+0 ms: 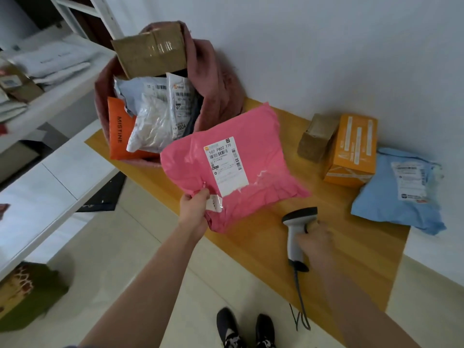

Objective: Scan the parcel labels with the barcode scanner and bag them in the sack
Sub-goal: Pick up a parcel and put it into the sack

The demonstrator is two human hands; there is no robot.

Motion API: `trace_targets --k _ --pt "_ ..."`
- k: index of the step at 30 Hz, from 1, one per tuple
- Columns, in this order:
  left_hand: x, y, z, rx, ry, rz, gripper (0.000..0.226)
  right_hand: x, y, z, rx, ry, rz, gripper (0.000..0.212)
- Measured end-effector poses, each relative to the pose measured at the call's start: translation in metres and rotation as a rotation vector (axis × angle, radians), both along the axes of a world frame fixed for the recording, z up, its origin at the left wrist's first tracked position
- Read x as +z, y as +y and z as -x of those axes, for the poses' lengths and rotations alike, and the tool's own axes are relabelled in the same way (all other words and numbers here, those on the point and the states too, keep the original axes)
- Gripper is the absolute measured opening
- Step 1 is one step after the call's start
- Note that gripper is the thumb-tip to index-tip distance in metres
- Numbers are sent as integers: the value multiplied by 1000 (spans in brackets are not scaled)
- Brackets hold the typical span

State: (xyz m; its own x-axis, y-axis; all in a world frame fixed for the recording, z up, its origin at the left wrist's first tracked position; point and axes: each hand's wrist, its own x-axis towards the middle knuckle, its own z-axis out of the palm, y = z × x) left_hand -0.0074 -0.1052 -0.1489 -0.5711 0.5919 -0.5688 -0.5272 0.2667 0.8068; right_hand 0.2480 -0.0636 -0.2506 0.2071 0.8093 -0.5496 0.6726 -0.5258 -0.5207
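The left hand (194,212) pinches the lower left corner of a pink poly mailer (233,169), thumb on top and fingers curled beneath, holding it above the yellow-brown mat (263,247) with its face toward the camera. The white shipping label (226,165) on the mailer reads "507 P802 T70" above a barcode; the smaller print is not legible. The right hand (317,241) grips the handle of a grey-and-white barcode scanner (297,231), fingers wrapped round it, head pointing toward the mailer; its cable (300,300) trails down to the floor. Behind the mailer stands a dusty-pink sack (218,79), open and filled with parcels: an orange packet (120,131) printed "MISTINE", a white bag labelled "1004" (181,109), and a brown cardboard box (150,51) on top. To the right on the mat lie a small brown box (316,138), an orange taped carton (351,149) and a blue poly mailer (399,192) with an unreadable label. White shelving (50,96) with more parcels occupies the left side.
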Motion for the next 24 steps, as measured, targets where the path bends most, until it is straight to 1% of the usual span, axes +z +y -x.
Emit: trace_targets --k 2,5,7,8,11,13,16,18,20,22,24 --pt "10 0 1 -2 4 -30 14 12 6 5 -7 -46 -65 73" --pt "25 0 5 1 -1 -74 15 37 16 19 -59 45 -108 76" --pt "36 2 11 10 3 -103 15 56 24 30 -42 111 -162 70" --pt "42 4 15 12 3 -119 16 66 28 36 -20 175 -206 62" --pt "58 12 28 -1 1 -183 18 103 33 61 5 535 -327 30" --pt "67 18 38 -9 -5 -210 18 130 37 79 6 708 -341 19" --pt "79 27 56 -43 -37 -246 17 157 45 105 -9 899 -365 26" --pt "86 32 73 -96 -47 -265 25 170 52 122 -77 981 -413 26" --pt "93 39 95 -168 -16 -274 29 181 60 141 -97 1004 -447 34" --pt "101 46 121 -246 -6 -275 24 191 68 165 -95 995 -450 49" --pt "114 51 150 -346 -77 -291 17 200 77 193 -91 1017 -480 49"
